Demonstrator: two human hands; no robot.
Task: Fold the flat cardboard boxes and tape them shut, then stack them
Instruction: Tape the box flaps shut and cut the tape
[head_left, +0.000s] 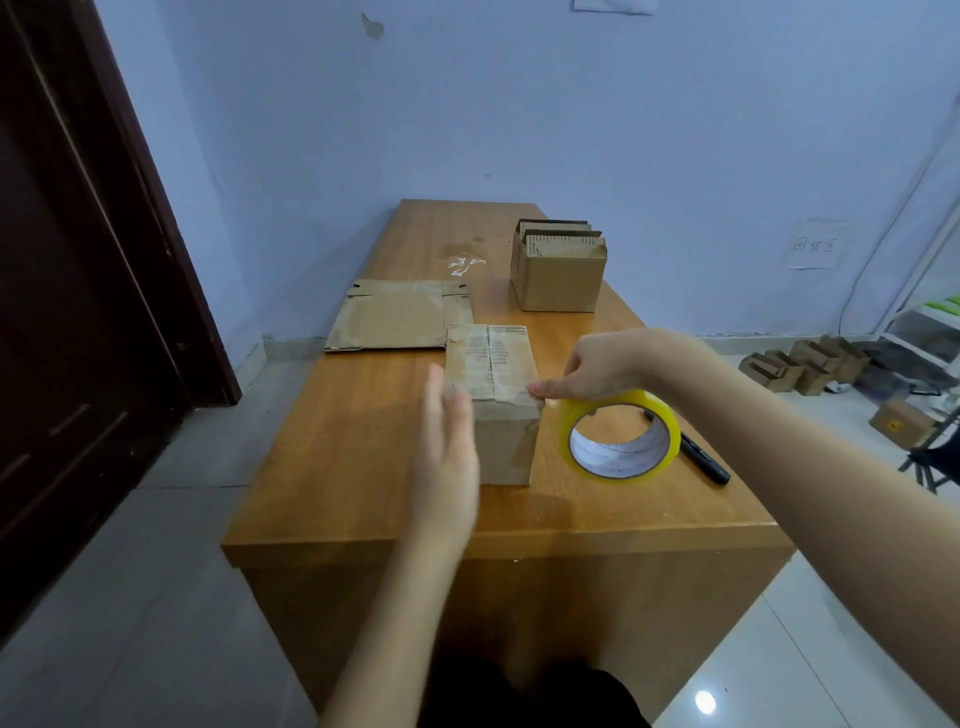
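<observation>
A folded cardboard box (496, 384) stands in the middle of the wooden table (337, 467), its top flaps closed along a centre seam. My left hand (447, 447) is flat and blurred against the box's left side, fingers straight. My right hand (597, 366) holds the yellow tape roll (621, 439), which hangs from it beside the box's right near corner, and its thumb presses on that corner. A flat unfolded carton (395, 317) lies behind the box on the left. Another folded box (561, 270) with open top flaps stands at the far right.
A black marker (701, 457) lies on the table right of the tape roll. A dark door (78, 312) is on the left. Several small cardboard boxes (805, 364) sit on the floor at the right by a white rack.
</observation>
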